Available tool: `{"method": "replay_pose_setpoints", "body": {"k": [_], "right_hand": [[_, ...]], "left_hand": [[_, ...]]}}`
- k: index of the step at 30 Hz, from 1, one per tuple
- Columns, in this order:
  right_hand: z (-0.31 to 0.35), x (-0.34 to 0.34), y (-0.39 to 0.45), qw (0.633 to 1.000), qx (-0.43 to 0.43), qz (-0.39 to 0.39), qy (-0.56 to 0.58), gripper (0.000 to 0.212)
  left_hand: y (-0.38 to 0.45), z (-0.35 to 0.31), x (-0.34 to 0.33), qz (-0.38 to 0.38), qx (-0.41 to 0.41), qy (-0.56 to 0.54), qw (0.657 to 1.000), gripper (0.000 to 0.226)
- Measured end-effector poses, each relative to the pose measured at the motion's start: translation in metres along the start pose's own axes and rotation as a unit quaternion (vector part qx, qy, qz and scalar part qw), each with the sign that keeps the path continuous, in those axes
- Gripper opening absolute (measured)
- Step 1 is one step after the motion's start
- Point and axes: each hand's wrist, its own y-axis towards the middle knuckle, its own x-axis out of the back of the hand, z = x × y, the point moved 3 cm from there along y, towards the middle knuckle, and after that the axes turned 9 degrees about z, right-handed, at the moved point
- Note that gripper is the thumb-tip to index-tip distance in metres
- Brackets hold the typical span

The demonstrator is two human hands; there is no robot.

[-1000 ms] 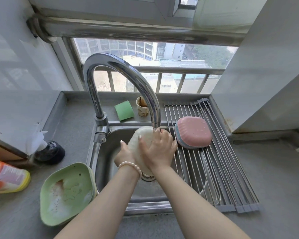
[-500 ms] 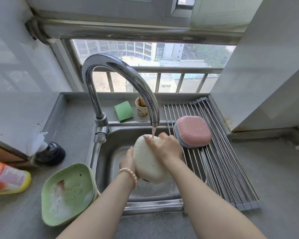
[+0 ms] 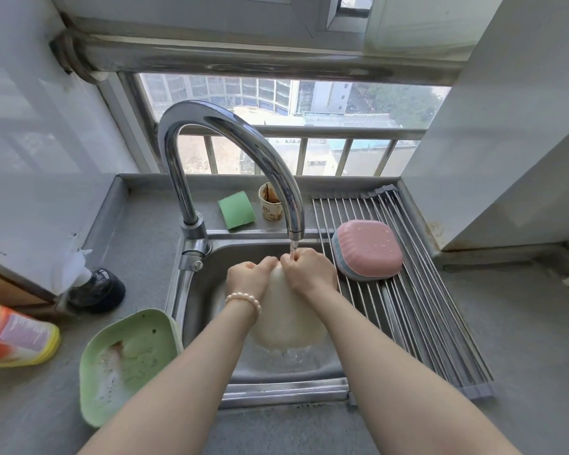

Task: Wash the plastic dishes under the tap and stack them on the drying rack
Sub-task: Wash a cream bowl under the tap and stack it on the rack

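Counter (image 3: 523, 356): grey, bare along the near edge and to the right of the rack.

Green dish (image 3: 128, 362): near left, on the counter, its right rim touching the sink's left edge; suds inside.

Bottle (image 3: 10, 333): yellow and orange, lying at the far left, cut by the frame edge.

Sink (image 3: 207, 267): steel basin; water pooled at the bottom beneath the dish.

White dish (image 3: 288, 320): over the basin, held tilted with its top edge under the stream, back toward the camera.

Left hand (image 3: 248, 277): clenched on the white dish's upper edge; pearl bracelet at the wrist.

Right hand (image 3: 309, 270): grasping the same edge just beside the left, directly beneath the spout.

Rack (image 3: 434, 323): roll-up steel rods spanning the sink's right side; near half unoccupied.

Pink dish (image 3: 368, 249): upside down on the rack's far end, stacked over a blue one.

Tap (image 3: 230, 126): arched, running.

Sponge (image 3: 236, 210) and cup (image 3: 270, 205): on the back ledge, side by side, behind the tap.

Black object (image 3: 97, 287): against the left wall.
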Motion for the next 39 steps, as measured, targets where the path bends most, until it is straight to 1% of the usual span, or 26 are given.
{"method": "replay_pose_setpoints", "body": {"k": [2, 4, 6, 8, 9, 11, 14, 16, 17, 18, 20, 21, 22, 23, 25, 26, 27, 28, 30, 31, 32, 33, 34, 36, 38, 39], "right_hand": [[-0.005, 0.003, 0.005, 0.995, -0.042, -0.006, 0.088, 0.027], [-0.013, 0.007, 0.007, 0.979, -0.079, -0.048, 0.183, 0.026], [-0.014, 0.003, 0.003, 0.972, -0.087, -0.079, 0.202, 0.032], [-0.008, -0.010, -0.004, 0.987, -0.058, -0.136, 0.068, 0.045], [-0.003, -0.019, -0.010, 0.985, -0.033, -0.169, -0.010, 0.052], [0.005, -0.037, -0.018, 0.974, 0.017, -0.193, -0.117, 0.061], [0.001, -0.052, -0.021, 0.946, 0.127, -0.227, -0.196, 0.057], [-0.004, -0.056, -0.022, 0.915, 0.222, -0.240, -0.236, 0.055], [-0.006, -0.053, -0.020, 0.913, 0.236, -0.224, -0.245, 0.055], [-0.007, -0.048, -0.018, 0.920, 0.229, -0.211, -0.238, 0.055], [-0.011, -0.033, -0.012, 0.967, 0.130, -0.166, -0.145, 0.052], [-0.015, -0.026, -0.007, 0.990, 0.055, -0.116, -0.066, 0.050], [-0.021, -0.020, -0.003, 0.997, -0.008, -0.072, 0.021, 0.047], [-0.026, -0.015, 0.001, 0.992, -0.045, -0.039, 0.113, 0.043], [-0.036, -0.008, 0.007, 0.951, -0.076, -0.019, 0.300, 0.034], [-0.039, -0.006, 0.008, 0.916, -0.083, -0.009, 0.392, 0.030], [-0.041, -0.005, 0.009, 0.882, -0.091, 0.005, 0.462, 0.023], [-0.044, -0.005, 0.007, 0.861, -0.100, 0.019, 0.498, 0.019], [-0.051, -0.006, 0.004, 0.855, -0.121, 0.039, 0.503, 0.028], [-0.054, -0.008, 0.003, 0.858, -0.133, 0.035, 0.494, 0.033], [-0.057, -0.007, 0.001, 0.861, -0.143, 0.029, 0.488, 0.039], [-0.059, -0.007, 0.000, 0.866, -0.147, 0.021, 0.477, 0.046], [-0.062, -0.007, -0.002, 0.872, -0.149, 0.015, 0.466, 0.050], [-0.067, -0.005, -0.007, 0.874, -0.148, 0.003, 0.462, 0.050], [-0.072, -0.006, -0.014, 0.861, -0.152, -0.009, 0.485, 0.049], [-0.076, -0.007, -0.017, 0.848, -0.153, -0.015, 0.507, 0.050]], "left_hand": [[0.002, 0.002, 0.000, -0.008, 0.019, -0.054, 0.998, 0.034], [0.002, 0.004, -0.001, -0.020, 0.041, -0.101, 0.994, 0.029], [-0.001, 0.009, -0.001, -0.047, 0.074, -0.174, 0.981, 0.030], [-0.003, 0.016, -0.002, -0.071, 0.114, -0.243, 0.961, 0.029], [-0.005, 0.018, -0.002, -0.079, 0.137, -0.274, 0.949, 0.027], [-0.008, 0.024, -0.002, -0.095, 0.177, -0.337, 0.920, 0.024], [-0.009, 0.034, -0.005, -0.078, 0.203, -0.395, 0.893, 0.024], [-0.005, 0.042, -0.010, -0.061, 0.211, -0.430, 0.876, 0.036], [-0.001, 0.047, -0.012, -0.045, 0.218, -0.439, 0.871, 0.039], [0.003, 0.051, -0.014, -0.031, 0.217, -0.435, 0.873, 0.034], [0.003, 0.049, -0.010, -0.040, 0.205, -0.402, 0.891, 0.014], [0.002, 0.046, -0.006, -0.044, 0.196, -0.386, 0.901, 0.021], [0.002, 0.047, -0.002, -0.049, 0.192, -0.360, 0.912, 0.027], [0.003, 0.046, -0.001, -0.058, 0.180, -0.338, 0.922, 0.030], [0.006, 0.046, 0.000, -0.044, 0.157, -0.305, 0.938, 0.034], [0.006, 0.043, -0.001, -0.027, 0.146, -0.302, 0.942, 0.035], [0.007, 0.042, -0.003, -0.015, 0.147, -0.302, 0.942, 0.035], [0.008, 0.043, -0.003, -0.010, 0.149, -0.282, 0.948, 0.036], [0.006, 0.040, -0.003, -0.017, 0.177, -0.296, 0.938, 0.031], [0.004, 0.036, -0.005, -0.015, 0.178, -0.317, 0.932, 0.024], [0.003, 0.028, -0.007, -0.013, 0.165, -0.309, 0.937, 0.019], [0.002, 0.020, -0.010, -0.008, 0.145, -0.258, 0.955, 0.022], [0.002, 0.015, -0.013, -0.008, 0.119, -0.192, 0.974, 0.033], [0.001, 0.004, -0.018, -0.032, 0.042, -0.036, 0.998, 0.042], [-0.002, -0.002, -0.024, -0.041, -0.063, 0.097, 0.992, 0.038], [-0.004, -0.004, -0.028, -0.034, -0.125, 0.166, 0.978, 0.039]]}}
